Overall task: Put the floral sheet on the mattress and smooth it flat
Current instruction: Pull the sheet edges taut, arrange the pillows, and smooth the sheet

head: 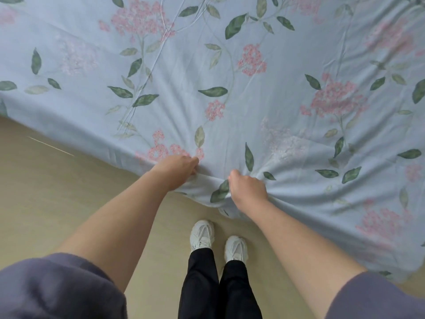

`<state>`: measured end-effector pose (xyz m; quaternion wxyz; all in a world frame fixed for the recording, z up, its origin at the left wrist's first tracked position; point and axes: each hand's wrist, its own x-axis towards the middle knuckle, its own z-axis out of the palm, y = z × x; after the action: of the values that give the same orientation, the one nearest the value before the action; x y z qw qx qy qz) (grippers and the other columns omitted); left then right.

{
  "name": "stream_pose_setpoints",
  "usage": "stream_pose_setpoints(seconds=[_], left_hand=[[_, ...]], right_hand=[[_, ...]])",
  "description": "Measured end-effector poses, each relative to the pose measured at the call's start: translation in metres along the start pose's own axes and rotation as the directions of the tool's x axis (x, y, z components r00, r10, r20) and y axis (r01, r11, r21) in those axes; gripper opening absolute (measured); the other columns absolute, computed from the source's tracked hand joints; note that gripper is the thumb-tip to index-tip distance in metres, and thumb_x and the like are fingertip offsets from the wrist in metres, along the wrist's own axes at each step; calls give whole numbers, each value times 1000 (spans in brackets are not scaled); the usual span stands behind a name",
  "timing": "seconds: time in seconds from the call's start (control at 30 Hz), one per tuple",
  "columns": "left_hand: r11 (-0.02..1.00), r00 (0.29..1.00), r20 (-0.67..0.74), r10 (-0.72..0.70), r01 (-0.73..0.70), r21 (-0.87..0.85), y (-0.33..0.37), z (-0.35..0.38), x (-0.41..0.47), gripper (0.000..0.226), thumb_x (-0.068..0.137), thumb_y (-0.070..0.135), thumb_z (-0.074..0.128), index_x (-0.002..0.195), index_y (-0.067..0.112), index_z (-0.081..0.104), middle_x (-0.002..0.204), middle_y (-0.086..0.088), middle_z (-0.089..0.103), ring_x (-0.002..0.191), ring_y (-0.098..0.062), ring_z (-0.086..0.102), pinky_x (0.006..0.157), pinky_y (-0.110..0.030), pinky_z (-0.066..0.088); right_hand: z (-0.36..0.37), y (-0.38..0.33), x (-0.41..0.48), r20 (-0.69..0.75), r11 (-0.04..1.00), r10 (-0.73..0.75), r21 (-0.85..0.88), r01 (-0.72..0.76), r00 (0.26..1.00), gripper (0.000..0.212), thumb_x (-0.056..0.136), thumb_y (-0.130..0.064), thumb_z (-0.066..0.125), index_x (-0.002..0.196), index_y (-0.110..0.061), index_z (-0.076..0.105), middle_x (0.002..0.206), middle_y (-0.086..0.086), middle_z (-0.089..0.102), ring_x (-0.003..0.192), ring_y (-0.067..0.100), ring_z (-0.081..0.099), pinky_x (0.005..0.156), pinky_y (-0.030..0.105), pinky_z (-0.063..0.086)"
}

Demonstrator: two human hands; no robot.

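Observation:
The floral sheet (188,72), pale blue with pink flower clusters and green leaves, spreads across the whole upper part of the view and covers the mattress, which is hidden beneath it. Its near edge hangs toward the floor. My left hand (177,169) is closed on a bunch of the sheet's near edge. My right hand (247,188) grips the same edge just to the right, a short gap apart. Creases fan out from both grips across the fabric.
A light wooden floor (57,192) lies in front of the bed. My feet in white sneakers (202,234) stand close to the hanging edge, with black trousers above them. Grey sleeves fill the bottom corners.

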<state>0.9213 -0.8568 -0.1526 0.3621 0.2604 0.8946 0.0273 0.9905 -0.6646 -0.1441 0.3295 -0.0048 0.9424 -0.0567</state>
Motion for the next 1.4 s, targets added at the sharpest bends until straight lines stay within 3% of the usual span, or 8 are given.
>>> stream_pose_setpoints(seconds=[0.23,0.47,0.6,0.73,0.9,1.0,1.1,1.4], left_hand=[[964,992,-117,49,-16,265,-30,5,-52,47,84,44,64,120,19,48,116,-2,49,105,-22,50,83,-32,38],[928,959,-283,29,80,364,-97,7,-61,57,50,13,87,99,17,57,97,-4,51,82,-25,52,65,-37,44],[924,928,-357,103,43,379,-130,4,-53,49,47,2,83,88,19,59,90,-6,49,76,-27,52,59,-36,42],[917,905,-348,245,-99,387,-152,-2,-38,34,51,-3,77,73,19,63,77,-4,52,65,-26,54,51,-32,40],[926,853,-372,366,-293,238,-168,-2,-42,11,82,19,65,72,17,60,71,0,55,64,-23,55,53,-30,39],[965,848,-473,240,-259,25,-162,-14,-51,20,93,23,43,79,11,52,71,-4,55,65,-27,53,54,-33,38],[984,905,-416,88,-144,-104,-147,-32,-40,11,97,14,40,88,10,45,72,-8,50,68,-33,50,57,-36,32],[974,959,-268,98,-36,225,-136,-15,-29,24,100,25,36,95,8,53,80,-14,66,72,-36,64,56,-32,30]], right_hand=[[4,-20,-22,-44,985,-156,62,158,987,37,94,-51,44,106,-16,46,110,3,56,101,26,53,75,37,39],[10,-90,5,-183,961,-275,-84,264,944,56,74,-38,75,120,-17,51,111,6,52,101,27,53,78,38,44],[18,-138,32,-290,985,-169,-82,152,942,58,46,-24,90,97,-20,64,90,3,60,77,24,60,58,33,46],[19,-156,54,-351,993,-111,-12,115,930,35,47,0,82,73,-16,63,77,5,59,68,27,60,54,33,46],[24,-158,39,-349,967,-25,229,111,937,11,80,-5,64,87,-11,57,91,5,59,83,29,56,66,37,43],[6,-162,32,-336,932,74,359,55,939,10,96,-12,42,98,-8,51,96,10,59,87,31,54,64,35,32],[-18,-165,45,-289,923,169,382,-49,942,17,99,-15,33,105,-9,48,97,14,64,86,35,58,61,34,30],[-6,-166,55,-192,978,89,203,-49,977,35,100,-34,30,100,-15,59,96,10,69,87,33,64,63,32,33]])
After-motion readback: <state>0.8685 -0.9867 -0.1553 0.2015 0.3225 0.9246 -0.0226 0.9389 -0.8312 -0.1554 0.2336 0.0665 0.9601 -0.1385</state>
